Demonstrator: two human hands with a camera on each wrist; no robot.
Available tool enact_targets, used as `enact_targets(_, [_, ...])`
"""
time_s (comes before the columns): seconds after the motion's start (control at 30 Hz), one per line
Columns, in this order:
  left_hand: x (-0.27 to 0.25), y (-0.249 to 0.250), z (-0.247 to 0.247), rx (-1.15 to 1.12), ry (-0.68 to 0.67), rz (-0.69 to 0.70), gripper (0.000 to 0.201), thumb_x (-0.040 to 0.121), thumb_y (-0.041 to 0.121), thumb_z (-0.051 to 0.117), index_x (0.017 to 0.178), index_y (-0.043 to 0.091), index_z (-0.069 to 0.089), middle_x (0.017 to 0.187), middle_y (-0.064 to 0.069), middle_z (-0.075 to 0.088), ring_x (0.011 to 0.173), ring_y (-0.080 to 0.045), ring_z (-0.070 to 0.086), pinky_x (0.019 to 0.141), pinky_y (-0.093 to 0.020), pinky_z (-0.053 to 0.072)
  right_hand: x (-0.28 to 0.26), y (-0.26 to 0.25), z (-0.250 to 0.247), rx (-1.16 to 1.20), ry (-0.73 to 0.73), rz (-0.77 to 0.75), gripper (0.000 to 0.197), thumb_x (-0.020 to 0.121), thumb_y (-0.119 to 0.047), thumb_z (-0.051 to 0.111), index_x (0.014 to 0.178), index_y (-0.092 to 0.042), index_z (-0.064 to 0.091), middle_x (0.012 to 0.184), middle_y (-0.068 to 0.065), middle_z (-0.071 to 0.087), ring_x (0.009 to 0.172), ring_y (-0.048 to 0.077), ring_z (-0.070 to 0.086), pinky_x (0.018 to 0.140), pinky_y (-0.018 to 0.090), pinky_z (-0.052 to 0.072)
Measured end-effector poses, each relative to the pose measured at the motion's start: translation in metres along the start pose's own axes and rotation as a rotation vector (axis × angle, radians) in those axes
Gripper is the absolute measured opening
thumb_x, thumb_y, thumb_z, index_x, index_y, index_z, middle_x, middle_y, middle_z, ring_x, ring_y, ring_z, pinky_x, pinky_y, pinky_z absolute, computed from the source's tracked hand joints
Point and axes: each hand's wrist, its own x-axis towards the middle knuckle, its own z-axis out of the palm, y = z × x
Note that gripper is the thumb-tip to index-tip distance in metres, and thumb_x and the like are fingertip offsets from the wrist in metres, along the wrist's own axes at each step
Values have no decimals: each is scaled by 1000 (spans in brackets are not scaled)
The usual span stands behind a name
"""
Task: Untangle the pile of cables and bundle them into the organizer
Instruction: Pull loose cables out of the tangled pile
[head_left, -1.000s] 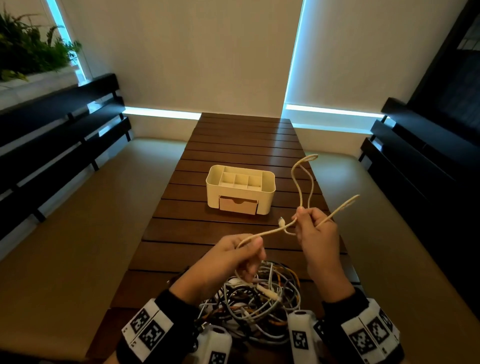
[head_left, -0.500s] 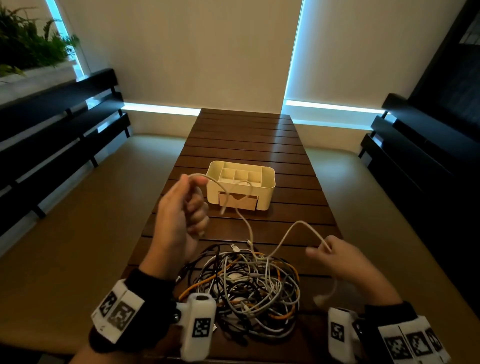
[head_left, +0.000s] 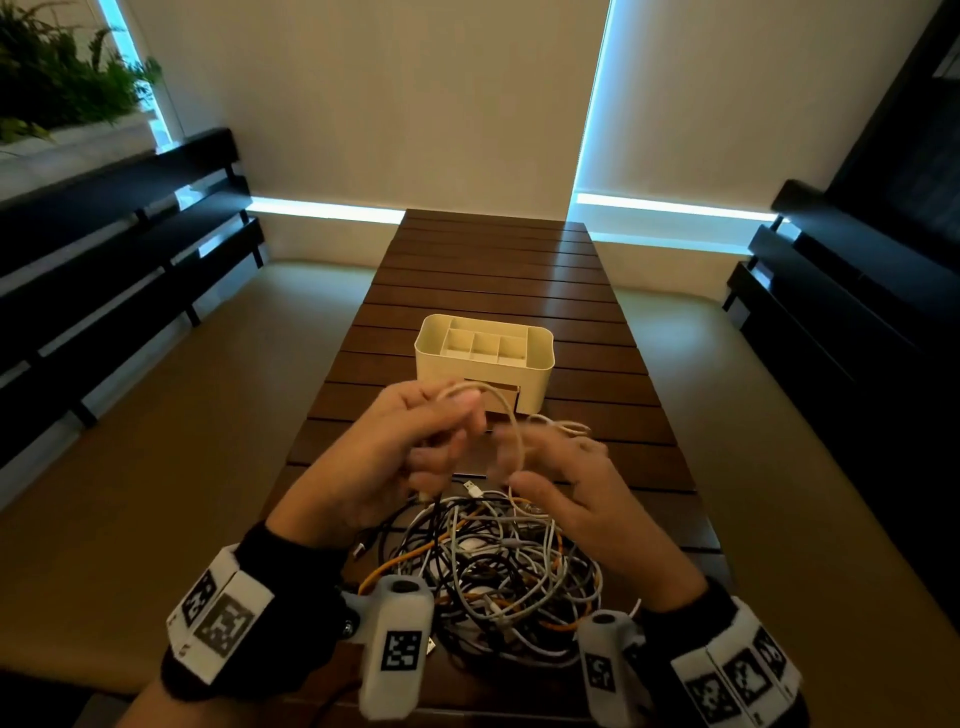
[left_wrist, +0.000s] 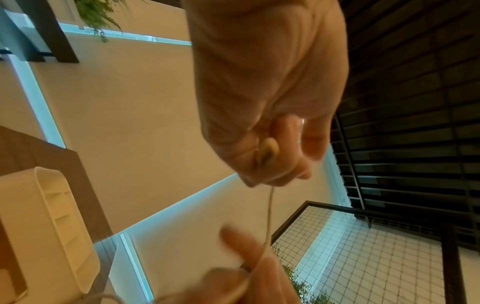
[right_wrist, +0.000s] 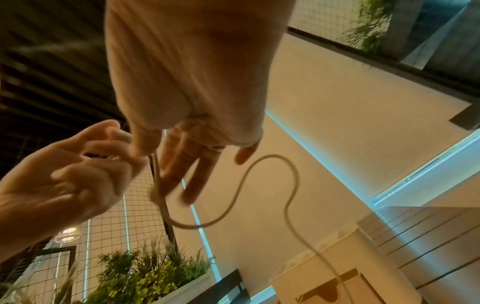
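A cream cable (head_left: 501, 402) arches in a loop above the table, just in front of the white organizer (head_left: 483, 364). My left hand (head_left: 457, 413) holds the top of that loop; in the left wrist view its curled fingers (left_wrist: 272, 152) pinch the cable (left_wrist: 269, 214). My right hand (head_left: 540, 467) is blurred and close beside the left. In the right wrist view its fingers (right_wrist: 197, 176) are stretched out and the cable (right_wrist: 262, 164) runs out from between thumb and forefinger. The tangled pile of cables (head_left: 498, 566) lies below both hands.
The organizer has several open compartments on top and a small drawer (head_left: 506, 397) in front. It stands mid-way along the slatted wooden table (head_left: 493, 270). Dark benches (head_left: 119, 244) line both sides, and a planter (head_left: 57, 78) is at the far left.
My left hand came down and to the right, my right hand rose from beside the pile to meet it. The cream cable, stretched between them before, now hangs as a short loop.
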Motion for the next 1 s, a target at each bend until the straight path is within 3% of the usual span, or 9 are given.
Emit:
enact_targets(0.1, [3, -6, -6, -19, 158, 139, 35, 78, 48, 60, 79, 14, 70, 104, 5, 68, 88, -17, 63, 78, -30, 48, 2, 1, 0, 119, 96, -18, 23, 89, -41, 42, 82, -26, 59, 59, -8, 54, 56, 3, 52, 57, 13, 42])
enact_targets(0.17, [5, -11, -6, -110, 149, 235, 49, 73, 59, 64, 84, 13, 75, 137, 8, 53, 123, -16, 52, 98, -41, 38, 2, 2, -3, 47, 74, 2, 22, 93, -33, 42, 75, -28, 54, 55, -6, 47, 50, 3, 45, 50, 11, 36])
enact_targets(0.27, [11, -19, 4, -280, 146, 326, 62, 72, 69, 59, 96, 14, 75, 141, 1, 51, 133, -20, 44, 110, -46, 28, 3, -1, -4, -9, 32, 41, 27, 97, -25, 40, 72, -29, 51, 55, -8, 45, 49, 1, 44, 49, 10, 34])
enact_targets(0.37, [16, -22, 8, -384, 209, 398, 60, 66, 65, 67, 102, 18, 72, 106, -1, 70, 97, -16, 68, 91, -33, 51, 0, -2, -8, -36, 9, 99, 30, 97, -20, 41, 71, -29, 52, 56, -7, 46, 49, 2, 44, 49, 12, 33])
enact_targets(0.47, [20, -21, 4, -310, 287, 416, 46, 57, 41, 84, 88, 15, 63, 63, 7, 55, 50, -2, 48, 50, -16, 46, -8, 1, -14, -20, -88, 185, 27, 95, -25, 45, 71, -30, 56, 59, -3, 48, 51, 10, 41, 51, 20, 34])
enact_targets(0.6, [22, -21, 3, -154, 356, 388, 46, 63, 16, 83, 98, 16, 53, 59, 10, 43, 48, 0, 43, 47, -13, 43, -14, -2, -31, -157, -451, 368, 13, 84, -33, 63, 84, -20, 61, 67, -8, 55, 54, -1, 48, 56, 13, 41])
enact_targets(0.67, [22, -24, 6, -70, 469, 345, 15, 82, 20, 65, 94, 15, 56, 53, 9, 42, 42, -1, 35, 40, -13, 35, -15, -4, -45, -272, -547, 459, 14, 85, -29, 64, 91, -16, 65, 70, -10, 58, 50, -5, 53, 53, 11, 44])
enact_targets(0.73, [22, -27, 9, -123, 555, 298, 24, 93, 31, 44, 89, 14, 60, 50, 9, 35, 39, -3, 26, 36, -15, 25, -14, -7, -56, -427, -611, 490, 12, 88, -25, 61, 97, -22, 68, 75, -13, 62, 48, -7, 55, 56, 12, 49])
enact_targets(1.0, [2, 13, -63, -322, 949, 389, 48, 99, 48, 29, 65, 24, 51, 48, 10, 30, 41, -6, 20, 38, -20, 15, -36, 44, -85, -1000, -493, 891, 12, 89, -38, 54, 90, -34, 65, 90, -8, 61, 88, 13, 54, 86, 33, 35])
